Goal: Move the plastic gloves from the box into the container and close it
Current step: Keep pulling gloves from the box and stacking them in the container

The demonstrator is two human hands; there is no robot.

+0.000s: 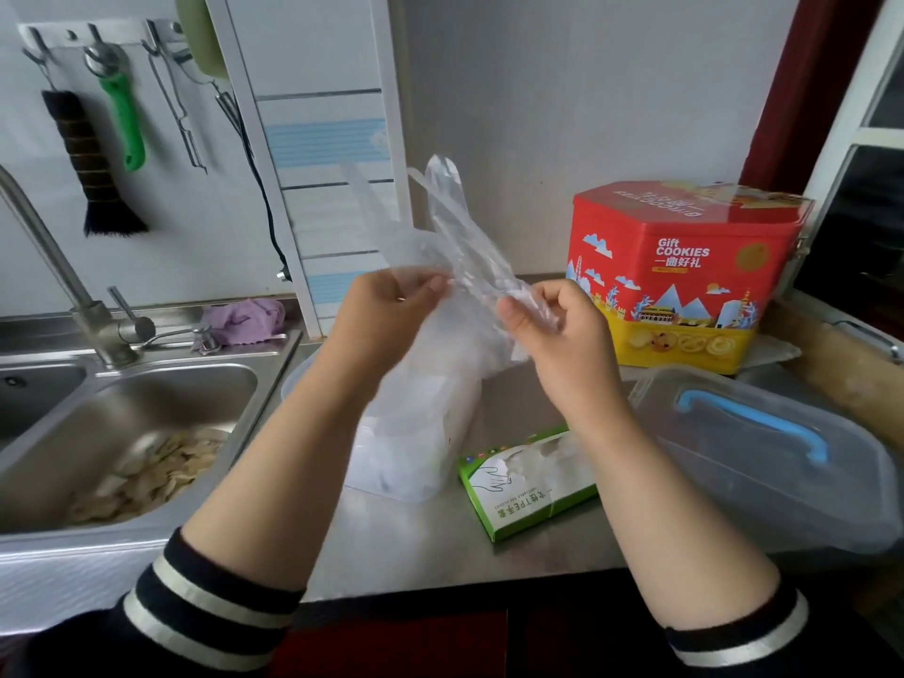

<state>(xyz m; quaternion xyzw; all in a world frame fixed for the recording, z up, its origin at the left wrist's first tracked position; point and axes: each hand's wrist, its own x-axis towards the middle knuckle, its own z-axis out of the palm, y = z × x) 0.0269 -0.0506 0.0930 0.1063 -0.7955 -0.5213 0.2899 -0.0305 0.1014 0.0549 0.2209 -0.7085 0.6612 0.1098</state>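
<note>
Plastic gloves [455, 237]: thin, clear, crinkly film, flat finger shapes pointing up above both hands. Left hand [386, 305] and right hand [553, 325] are close together, each pinching the film between thumb and curled fingers. Below the hands: translucent rigid container [416, 433], open, on the steel table [440, 545]. Green cardboard box [528, 486] under the right wrist. Clear lid [763, 462] with blue handle right of the right hand.
</note>
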